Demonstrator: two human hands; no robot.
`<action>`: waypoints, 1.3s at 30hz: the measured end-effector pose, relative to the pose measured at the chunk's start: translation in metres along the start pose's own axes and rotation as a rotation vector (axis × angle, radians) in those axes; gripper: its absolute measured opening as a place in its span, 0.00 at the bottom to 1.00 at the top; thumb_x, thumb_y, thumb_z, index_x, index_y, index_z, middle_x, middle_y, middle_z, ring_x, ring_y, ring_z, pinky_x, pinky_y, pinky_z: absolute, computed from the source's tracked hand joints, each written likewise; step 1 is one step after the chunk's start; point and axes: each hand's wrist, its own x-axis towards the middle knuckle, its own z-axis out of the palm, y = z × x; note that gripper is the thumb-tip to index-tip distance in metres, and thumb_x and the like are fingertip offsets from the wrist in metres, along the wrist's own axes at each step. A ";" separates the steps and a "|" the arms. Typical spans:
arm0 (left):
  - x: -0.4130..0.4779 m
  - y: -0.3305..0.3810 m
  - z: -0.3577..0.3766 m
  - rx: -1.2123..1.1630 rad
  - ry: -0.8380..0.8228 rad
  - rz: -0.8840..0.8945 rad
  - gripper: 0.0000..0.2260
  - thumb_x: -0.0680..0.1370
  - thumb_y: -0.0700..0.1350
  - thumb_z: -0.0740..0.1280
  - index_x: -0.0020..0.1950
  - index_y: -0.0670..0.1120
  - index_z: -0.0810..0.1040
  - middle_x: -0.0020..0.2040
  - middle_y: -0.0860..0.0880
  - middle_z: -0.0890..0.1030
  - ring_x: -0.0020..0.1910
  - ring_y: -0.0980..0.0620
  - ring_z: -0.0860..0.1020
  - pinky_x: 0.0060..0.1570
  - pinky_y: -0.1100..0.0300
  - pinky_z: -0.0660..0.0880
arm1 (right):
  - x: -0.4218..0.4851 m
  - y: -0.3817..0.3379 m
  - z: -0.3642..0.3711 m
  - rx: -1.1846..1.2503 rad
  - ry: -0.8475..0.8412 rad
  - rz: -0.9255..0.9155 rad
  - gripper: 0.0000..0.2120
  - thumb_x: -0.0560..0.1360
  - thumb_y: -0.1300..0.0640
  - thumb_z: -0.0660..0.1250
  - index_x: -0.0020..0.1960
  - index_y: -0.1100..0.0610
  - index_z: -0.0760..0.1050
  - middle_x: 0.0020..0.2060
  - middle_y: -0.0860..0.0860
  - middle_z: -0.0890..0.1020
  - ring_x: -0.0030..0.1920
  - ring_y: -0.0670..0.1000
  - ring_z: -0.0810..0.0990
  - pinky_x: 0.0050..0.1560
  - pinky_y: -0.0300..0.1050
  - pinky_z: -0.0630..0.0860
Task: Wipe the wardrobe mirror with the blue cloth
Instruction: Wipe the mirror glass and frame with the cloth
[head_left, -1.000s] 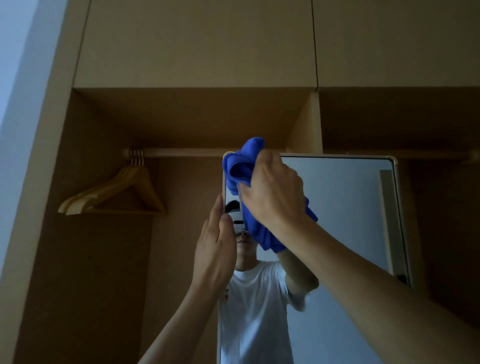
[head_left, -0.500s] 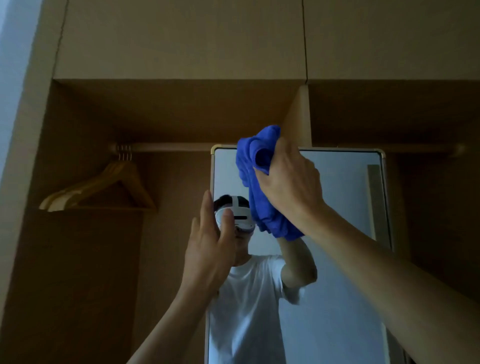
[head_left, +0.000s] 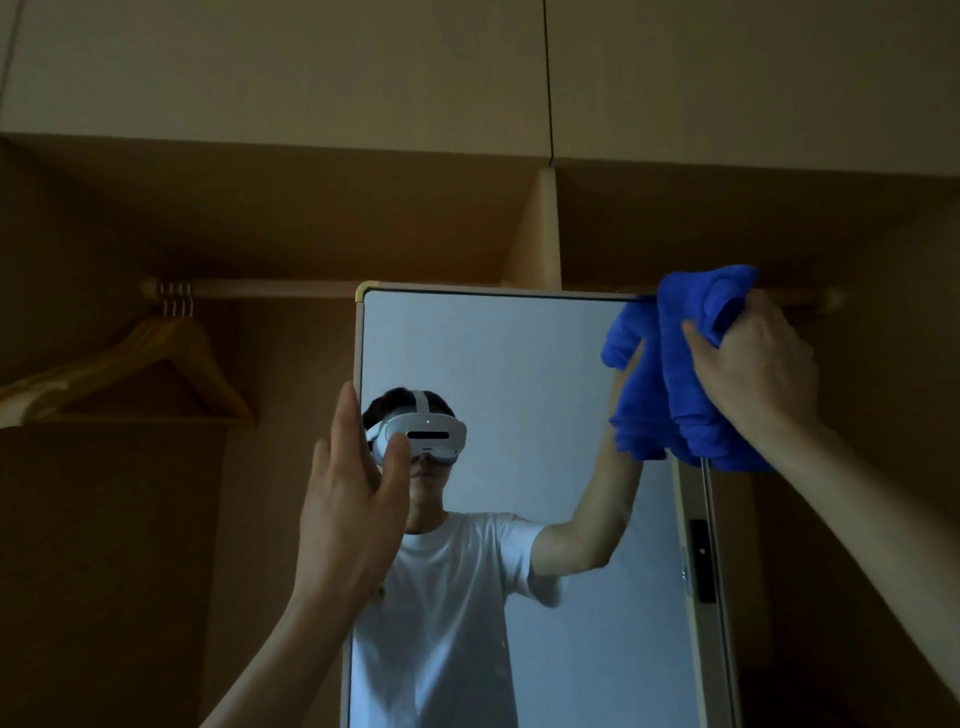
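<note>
The tall wardrobe mirror (head_left: 524, 353) stands inside the open wardrobe, framed in pale trim. My right hand (head_left: 753, 364) grips the bunched blue cloth (head_left: 670, 374) and presses it against the mirror's top right corner. The cloth covers that corner and part of the right edge. My left hand (head_left: 353, 493) holds the mirror's left edge, fingers straight up along the frame and thumb on the glass. The glass reflects a person in a white shirt.
A wooden rail (head_left: 270, 288) runs across behind the mirror's top. Several wooden hangers (head_left: 140, 374) hang from it at the left. A vertical divider panel (head_left: 540, 228) stands above the mirror. Closed cabinet doors (head_left: 311, 67) fill the top.
My right hand has swept the blue cloth from the mirror's top left across to its top right corner. My left hand has stayed on the left edge.
</note>
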 end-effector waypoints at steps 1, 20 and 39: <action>-0.001 0.001 0.000 -0.007 0.003 -0.005 0.31 0.84 0.55 0.60 0.84 0.57 0.50 0.75 0.47 0.69 0.60 0.60 0.64 0.58 0.57 0.65 | 0.001 0.003 0.000 -0.005 0.005 0.010 0.21 0.80 0.46 0.65 0.62 0.62 0.70 0.53 0.59 0.78 0.47 0.61 0.80 0.43 0.48 0.69; 0.000 0.010 -0.007 -0.076 -0.028 -0.034 0.28 0.86 0.54 0.58 0.84 0.59 0.51 0.77 0.51 0.68 0.61 0.63 0.64 0.57 0.60 0.64 | -0.030 -0.100 0.019 0.089 -0.055 -0.148 0.19 0.78 0.44 0.67 0.58 0.59 0.71 0.47 0.53 0.78 0.40 0.51 0.79 0.37 0.43 0.70; 0.001 -0.016 -0.031 -0.345 -0.148 -0.098 0.30 0.76 0.75 0.43 0.75 0.71 0.65 0.72 0.58 0.77 0.73 0.57 0.73 0.73 0.45 0.70 | -0.062 -0.194 0.016 0.048 -0.292 -0.817 0.14 0.75 0.57 0.68 0.60 0.56 0.74 0.50 0.53 0.79 0.52 0.56 0.76 0.48 0.51 0.71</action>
